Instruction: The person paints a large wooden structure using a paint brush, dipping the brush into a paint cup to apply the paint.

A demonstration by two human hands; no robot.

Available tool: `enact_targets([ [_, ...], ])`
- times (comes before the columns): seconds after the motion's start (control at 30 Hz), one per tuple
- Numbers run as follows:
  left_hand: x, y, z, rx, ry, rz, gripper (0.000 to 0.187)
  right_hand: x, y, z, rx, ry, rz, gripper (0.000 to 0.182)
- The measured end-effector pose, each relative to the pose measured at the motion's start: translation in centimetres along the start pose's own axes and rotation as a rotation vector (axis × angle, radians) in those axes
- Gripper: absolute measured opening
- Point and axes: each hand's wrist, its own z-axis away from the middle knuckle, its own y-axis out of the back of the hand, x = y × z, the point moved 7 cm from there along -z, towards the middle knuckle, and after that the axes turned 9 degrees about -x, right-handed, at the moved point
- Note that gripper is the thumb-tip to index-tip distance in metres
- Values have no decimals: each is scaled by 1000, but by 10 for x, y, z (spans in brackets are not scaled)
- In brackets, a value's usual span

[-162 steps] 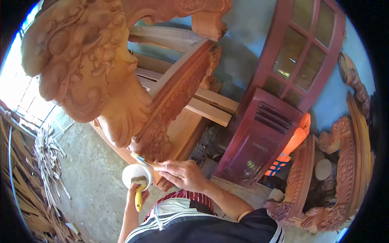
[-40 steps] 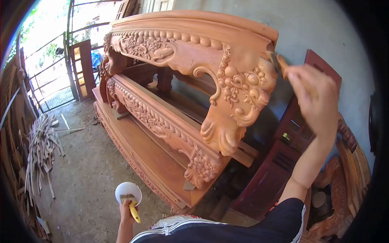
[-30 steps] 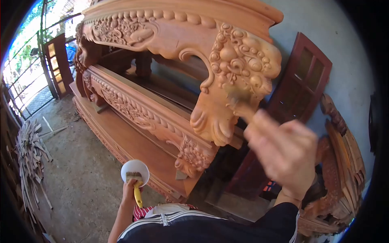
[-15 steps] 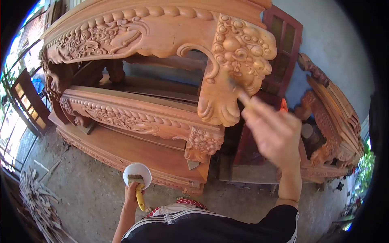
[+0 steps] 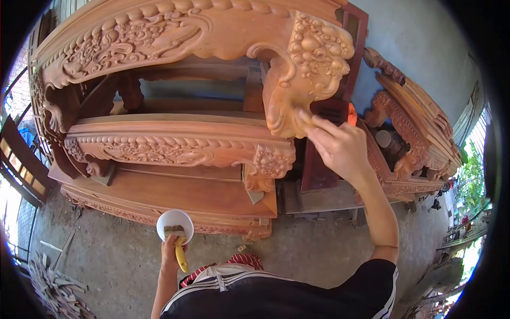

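Note:
My right hand [image 5: 342,151] is closed on a small brush [image 5: 302,117] whose light handle is partly hidden by my fingers. Its tip meets the lower part of a carved wooden leg [image 5: 317,61], just above the claw-shaped foot; the bristles are blurred. Low in the view, my left hand [image 5: 168,255] grips a white plastic cup [image 5: 166,219] by its rim. The same hand holds a wide paintbrush [image 5: 181,259] with a yellow handle, its bristles lying over the cup's mouth. What is in the cup cannot be made out.
Carved wooden tables [image 5: 159,146] are stacked in front of me. More carved furniture [image 5: 414,143] stands at the right, beside a dark red panel [image 5: 319,173]. Wood scraps [image 5: 56,290] lie on the concrete floor [image 5: 127,250] at lower left.
My right hand has moved down the carved leg with the small brush, toward the foot. The view has shifted, so the furniture sits higher and further left. My left hand keeps its hold.

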Motion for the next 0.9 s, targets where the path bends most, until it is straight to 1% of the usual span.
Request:
enact_targets([
  [0.03,6,-2,2,-2,-13,-32,23,-4,-9,-1,-149,-2,-242,18],
  [0.07,13,-1,5,-4,-23,-68,23,-7,-5,-6,-144,-9,-242,18],
  [0.13,21,1,7,-45,-27,-75,22,-8,41,-18,279,-21,-49,18],
  [0.2,22,13,9,-52,6,-81,22,-3,70,-35,492,-47,-35,18],
  [0.23,24,16,9,-58,6,-87,22,3,70,-49,494,-53,-31,18],
  [0.3,28,25,11,-68,-15,-66,24,-2,72,-65,586,42,107,20],
  [0.33,29,30,13,-72,-16,-69,24,-10,66,-64,588,39,110,20],
  [0.4,31,42,16,-43,-29,-61,24,-35,25,-78,154,9,537,21],
  [0.43,32,47,16,-49,-43,-50,24,-49,26,-78,167,97,440,20],
  [0.47,30,56,18,-25,-43,-38,24,-54,31,-82,179,109,446,20],
  [0.53,24,73,19,7,-34,-18,25,-51,46,-84,236,88,137,18],
  [0.57,20,83,17,7,-42,-10,25,-45,56,-87,411,88,163,17],
  [0.6,16,92,16,9,-46,-4,25,-40,52,-94,399,92,159,17],
  [0.67,16,94,20,12,-27,3,26,-26,50,-97,513,-50,173,13],
  [0.73,21,93,23,39,-14,12,27,-38,36,-91,474,-16,187,11],
  [0.8,26,90,26,59,-45,26,27,-54,12,-85,123,-84,93,14],
  [0.83,28,91,29,81,-63,24,27,-56,10,-85,126,-70,88,14],
  [0.9,28,89,30,93,-70,47,27,-54,24,-67,475,-51,25,12],
])
